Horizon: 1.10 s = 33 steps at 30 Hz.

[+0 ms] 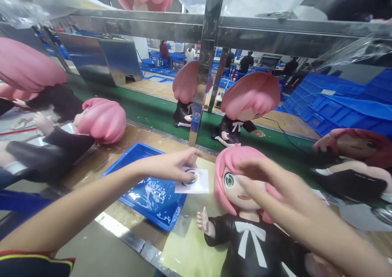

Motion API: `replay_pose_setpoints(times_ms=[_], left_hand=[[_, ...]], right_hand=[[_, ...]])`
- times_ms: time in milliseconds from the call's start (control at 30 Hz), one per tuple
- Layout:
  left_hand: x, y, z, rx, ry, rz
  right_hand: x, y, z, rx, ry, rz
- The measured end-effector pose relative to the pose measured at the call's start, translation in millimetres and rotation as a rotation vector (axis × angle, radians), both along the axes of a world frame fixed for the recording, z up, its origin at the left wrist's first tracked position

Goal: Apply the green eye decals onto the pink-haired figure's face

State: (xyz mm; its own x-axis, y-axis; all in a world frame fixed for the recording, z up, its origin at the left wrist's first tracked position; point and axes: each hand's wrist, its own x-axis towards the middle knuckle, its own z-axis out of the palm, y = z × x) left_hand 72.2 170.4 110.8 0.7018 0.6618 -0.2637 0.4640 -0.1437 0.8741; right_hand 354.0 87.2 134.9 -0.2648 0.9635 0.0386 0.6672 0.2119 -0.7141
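Observation:
My left hand (176, 165) reaches over a blue tray (176, 218) and holds a small white decal sheet (200, 184) printed with an eye, its thumb on the print. In front of me is a pink-haired figure (249, 244) in a black dress with a white bow. One green eye shows on its face. Across the other half of the face lies my right hand (275, 183), fingers stretched out and apparently holding nothing. It hides that eye area, and I cannot tell whether it touches the face. A yellow cloth (183, 248) lies beneath the figure.
Clear liquid fills the tray. Similar figures lie at left (104, 120) and right (349, 179); two more sit on the green conveyor belt (147, 105) behind. A metal post (203, 73) rises from the bench. Blue crates (343, 101) and several people are farther back.

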Motion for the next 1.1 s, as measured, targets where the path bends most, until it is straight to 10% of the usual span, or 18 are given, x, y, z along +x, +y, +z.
replay_pose_setpoints(times_ms=[200, 633, 1100], left_hand=[[8.6, -19.7, 23.0, 0.136, 0.047, -0.064], [8.6, -28.8, -9.5, -0.013, -0.228, 0.298], [-20.9, -60.5, 10.1, 0.067, -0.107, 0.313]], right_hand=[[-57.2, 34.7, 0.7, -0.307, -0.049, 0.159], [-46.7, 26.5, -6.1, -0.213, 0.092, 0.089], [-76.3, 19.4, -12.4, 0.041, -0.014, 0.110]])
